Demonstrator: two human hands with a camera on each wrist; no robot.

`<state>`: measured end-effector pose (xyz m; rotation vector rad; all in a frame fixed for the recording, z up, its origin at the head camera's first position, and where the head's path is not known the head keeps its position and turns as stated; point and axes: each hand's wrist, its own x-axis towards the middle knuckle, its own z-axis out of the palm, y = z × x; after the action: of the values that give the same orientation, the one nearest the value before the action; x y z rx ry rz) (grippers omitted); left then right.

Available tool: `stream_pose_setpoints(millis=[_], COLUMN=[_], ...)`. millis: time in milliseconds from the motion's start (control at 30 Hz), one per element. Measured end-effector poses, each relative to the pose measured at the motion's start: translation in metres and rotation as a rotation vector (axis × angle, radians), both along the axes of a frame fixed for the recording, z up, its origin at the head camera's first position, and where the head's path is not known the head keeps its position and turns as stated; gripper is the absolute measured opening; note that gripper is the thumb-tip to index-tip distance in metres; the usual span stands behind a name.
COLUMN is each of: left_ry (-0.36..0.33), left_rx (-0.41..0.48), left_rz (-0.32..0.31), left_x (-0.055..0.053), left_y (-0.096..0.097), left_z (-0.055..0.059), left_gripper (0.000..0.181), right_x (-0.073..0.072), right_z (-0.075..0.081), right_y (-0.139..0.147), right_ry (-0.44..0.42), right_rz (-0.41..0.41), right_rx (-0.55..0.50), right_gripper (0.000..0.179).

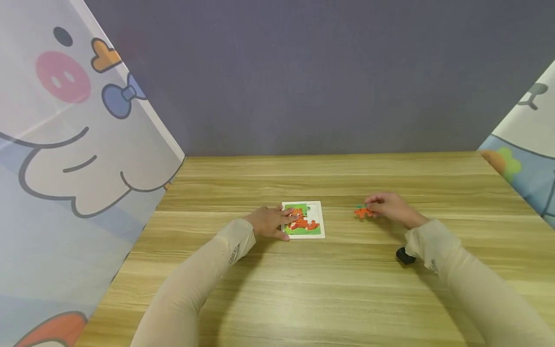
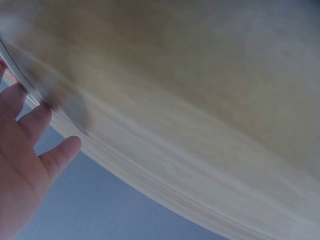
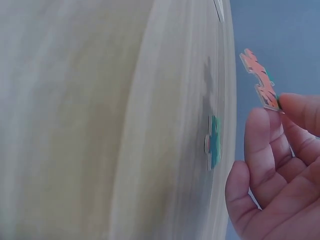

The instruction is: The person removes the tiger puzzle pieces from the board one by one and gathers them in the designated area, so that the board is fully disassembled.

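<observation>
A square jigsaw puzzle with a white frame (image 1: 307,236) lies on the table, its fitted pieces (image 1: 309,225) showing part of an orange striped tiger on green. A white patch shows at its upper right. My left hand (image 1: 268,222) rests over the left side of the puzzle, fingers spread across the picture. To the right, my right hand (image 1: 392,207) pinches an orange, black-striped puzzle piece (image 3: 262,80) with a green edge between thumb and fingertips, held above the table. In the right wrist view, a loose green puzzle piece (image 3: 215,142) lies on the tabletop beyond the fingers.
The wood-grain table (image 1: 277,299) runs back to a dark grey panel (image 1: 303,77). Beside my right cuff is a small black object (image 1: 405,256). Cartoon-printed panels (image 1: 99,159) stand along the sides.
</observation>
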<state>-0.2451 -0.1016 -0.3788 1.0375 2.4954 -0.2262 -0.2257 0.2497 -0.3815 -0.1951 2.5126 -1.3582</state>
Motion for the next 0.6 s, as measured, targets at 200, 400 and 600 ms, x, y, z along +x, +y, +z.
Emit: stream_pose_setpoints(millis=[200, 400, 600], left_ry=[0.000, -0.002, -0.008], left_rx=[-0.004, 0.000, 0.004], left_rz=[0.000, 0.000, 0.004], left_x=[0.001, 0.001, 0.001], left_y=[0.000, -0.001, 0.000], left_z=[0.000, 0.000, 0.000], left_gripper=[0.074, 0.074, 0.073], right_x=[0.007, 0.012, 0.018], right_z=[0.001, 0.000, 0.001], right_y=[0.007, 0.013, 0.019], right_ry=[0.002, -0.005, -0.038], right_rz=[0.007, 0.002, -0.014], right_rx=[-0.010, -0.013, -0.019], right_gripper=[0.034, 0.032, 0.031])
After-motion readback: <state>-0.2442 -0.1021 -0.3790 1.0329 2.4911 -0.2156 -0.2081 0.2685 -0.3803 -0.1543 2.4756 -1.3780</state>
